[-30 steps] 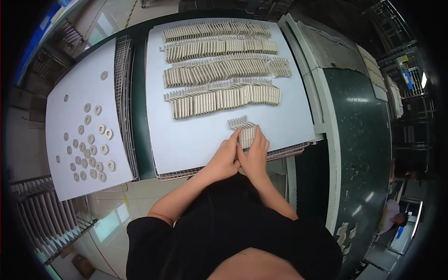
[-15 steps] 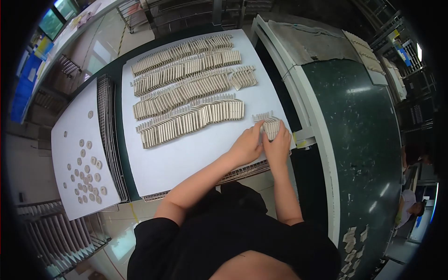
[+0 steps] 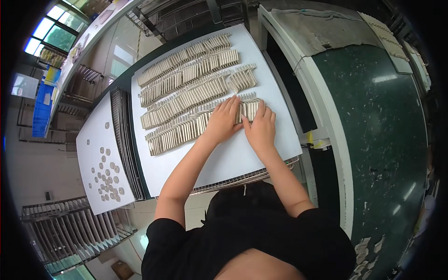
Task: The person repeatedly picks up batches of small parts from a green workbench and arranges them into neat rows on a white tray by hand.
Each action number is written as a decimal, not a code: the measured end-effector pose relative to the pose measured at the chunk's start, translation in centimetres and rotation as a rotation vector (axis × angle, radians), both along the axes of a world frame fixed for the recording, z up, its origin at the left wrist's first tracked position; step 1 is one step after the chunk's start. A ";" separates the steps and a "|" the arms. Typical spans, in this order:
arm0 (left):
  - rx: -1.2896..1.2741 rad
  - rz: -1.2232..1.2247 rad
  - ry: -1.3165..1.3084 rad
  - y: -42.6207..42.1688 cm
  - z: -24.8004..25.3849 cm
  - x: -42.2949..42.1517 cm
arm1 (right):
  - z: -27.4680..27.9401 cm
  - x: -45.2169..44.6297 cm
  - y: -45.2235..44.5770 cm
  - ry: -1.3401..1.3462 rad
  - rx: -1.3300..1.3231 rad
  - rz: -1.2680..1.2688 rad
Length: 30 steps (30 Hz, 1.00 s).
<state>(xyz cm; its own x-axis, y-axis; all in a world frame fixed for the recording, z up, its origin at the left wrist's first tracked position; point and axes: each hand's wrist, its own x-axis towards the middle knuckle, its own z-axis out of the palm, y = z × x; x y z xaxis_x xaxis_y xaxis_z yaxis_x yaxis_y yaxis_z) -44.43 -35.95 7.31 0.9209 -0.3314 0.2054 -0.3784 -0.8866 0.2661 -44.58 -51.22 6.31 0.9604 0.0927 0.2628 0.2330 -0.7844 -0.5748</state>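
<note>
Four rows of thin beige pieces stand packed side by side on a white board (image 3: 219, 163). At the right end of the nearest row (image 3: 182, 130), my left hand (image 3: 223, 122) lies against the pieces, fingers stretched forward. My right hand (image 3: 260, 130) touches the end of that row from the right, its fingertips at the last pieces. A small group of pieces (image 3: 248, 111) sits between both hands, in line with the row. Behind it, a short separate cluster (image 3: 242, 78) stands at the end of the third row.
A second white board (image 3: 100, 172) with several ring-shaped pieces lies at the left on wire racks (image 3: 126, 140). At the right runs a pale frame (image 3: 322, 116) beside a green surface (image 3: 373, 126). A slatted rack (image 3: 79, 228) stands at lower left.
My hands have carried the small group of pieces from the board's near right area forward and left to the right end of the nearest row. The camera view has turned.
</note>
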 end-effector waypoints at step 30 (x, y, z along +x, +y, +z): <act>-0.018 -0.134 -0.003 0.1 0.4 -1.3 | -0.5 -1.9 -0.9 -0.022 0.315 -0.153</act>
